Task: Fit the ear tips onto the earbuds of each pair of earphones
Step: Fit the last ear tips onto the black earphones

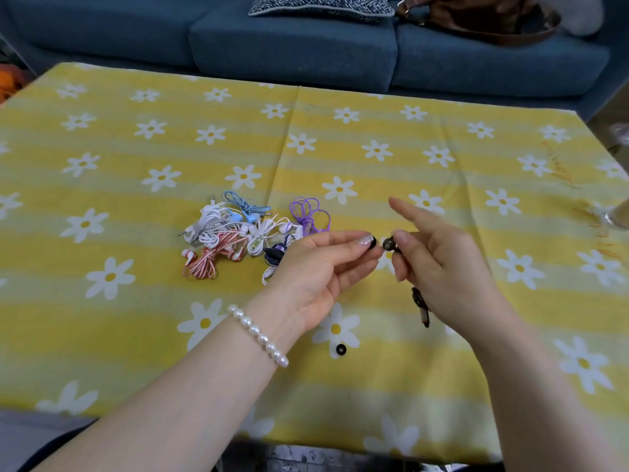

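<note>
Above the tabletop point(136, 335), left hand point(316, 267) pinches a black ear tip point(373, 242) facing the right hand's point(446, 267) gripped earbud point(388, 243), unfitted; another tip point(339, 349) and bundled earphones point(245, 233) wait.

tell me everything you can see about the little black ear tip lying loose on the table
The loose ear tip is a small black ring, soft rubber by the look of it, with a pale centre where its hole faces up. It lies flat on the yellow daisy tablecloth, at the lower edge of a white flower, near the table's front. Nothing touches it; both hands are held above and beyond it.
</note>
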A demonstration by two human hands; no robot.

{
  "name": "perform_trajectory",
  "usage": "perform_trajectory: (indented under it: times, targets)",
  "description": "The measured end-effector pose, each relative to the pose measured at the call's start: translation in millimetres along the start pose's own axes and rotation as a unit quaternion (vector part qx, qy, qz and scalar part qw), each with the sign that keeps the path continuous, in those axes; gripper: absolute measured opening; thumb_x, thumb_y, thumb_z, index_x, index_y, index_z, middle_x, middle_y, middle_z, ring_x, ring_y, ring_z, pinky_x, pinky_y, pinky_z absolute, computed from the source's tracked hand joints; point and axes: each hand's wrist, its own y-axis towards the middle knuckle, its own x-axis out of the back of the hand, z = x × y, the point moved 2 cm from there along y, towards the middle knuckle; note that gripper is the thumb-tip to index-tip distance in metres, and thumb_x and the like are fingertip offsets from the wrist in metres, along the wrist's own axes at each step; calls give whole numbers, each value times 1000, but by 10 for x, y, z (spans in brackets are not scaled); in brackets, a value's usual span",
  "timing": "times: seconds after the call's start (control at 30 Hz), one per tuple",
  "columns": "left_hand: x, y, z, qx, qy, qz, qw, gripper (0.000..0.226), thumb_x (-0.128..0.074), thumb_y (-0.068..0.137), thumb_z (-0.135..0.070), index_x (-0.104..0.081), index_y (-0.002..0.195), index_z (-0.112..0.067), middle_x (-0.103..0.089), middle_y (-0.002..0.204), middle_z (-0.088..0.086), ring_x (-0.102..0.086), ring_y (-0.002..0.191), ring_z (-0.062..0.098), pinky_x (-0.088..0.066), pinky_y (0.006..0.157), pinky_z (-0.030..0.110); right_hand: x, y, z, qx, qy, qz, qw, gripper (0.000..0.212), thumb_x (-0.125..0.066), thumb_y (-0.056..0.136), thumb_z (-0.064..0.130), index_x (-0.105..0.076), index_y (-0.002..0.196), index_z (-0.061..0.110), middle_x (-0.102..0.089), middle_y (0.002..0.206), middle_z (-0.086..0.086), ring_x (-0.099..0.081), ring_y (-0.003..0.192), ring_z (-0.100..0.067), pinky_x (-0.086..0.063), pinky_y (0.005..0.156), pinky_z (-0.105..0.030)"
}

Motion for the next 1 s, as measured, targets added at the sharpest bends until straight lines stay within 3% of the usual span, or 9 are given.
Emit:
perform_trajectory:
  times: [0.17,0.23,0.33,0.43,0.53,0.67,1.0]
  targets:
    - [-30,-28,19,17,3,11,1000,11,-56,81,7,-62,78,-1,-69,61,6,-67,55,11,-57,58,21,0,-5,74,-10,102,20,995,4,-60,86,13,-60,83,14,-52,49,4,-41,43,-4,-33,45,-13]
    - [-37,-32,22,19,-5,9,1000,11,-56,82,8,-61,78,-1,-69,62,7,-67,55,11,-57,57,21,11,-16,91,-20,136,22,990,11,-71,73,13,-62,75,8,-58,48,8,-47,44,0,-37,47,-9]
    - [-35,-28,22,23,-14,5,1000,11,-55,82,8,-62,77,0,-68,61,7,-66,54,11,-56,55,20,45,-21,85,-35,169,19,985,25,-78,54,17,-66,74,7,-67,62,1,-58,60,-8,-47,59,-13]
    - [-40,-30,21,23,-24,9,999,11,-55,81,8,-62,78,0,-69,62,7,-67,56,12,-57,58,20,73,-20,51,-43,165,15,985,15,-77,62,9,-71,75,11,-70,64,-1,-59,59,-8,-48,58,-14]
    - [-57,-46,10,17,-39,15,999,11,-55,80,10,-62,79,2,-70,66,10,-68,59,13,-58,63,22,96,-19,43,-40,173,0,984,3,-71,73,10,-72,74,13,-62,54,1,-47,48,-7,-38,48,-14]
    - [-81,-71,-9,12,-55,20,998,13,-52,82,11,-63,81,6,-71,69,12,-70,63,16,-58,62,22,109,2,-1,-46,245,-19,968,19,-60,72,27,-70,76,11,-59,57,-1,-45,49,-11,-37,49,-17]
    - [-119,-124,-22,-16,-5,25,1000,12,-57,78,8,-66,77,-1,-71,66,8,-70,61,13,-57,60,19,43,28,-51,-57,292,-8,955,17,-61,72,27,-72,71,14,-53,55,-6,-42,50,-15,-35,50,-22]
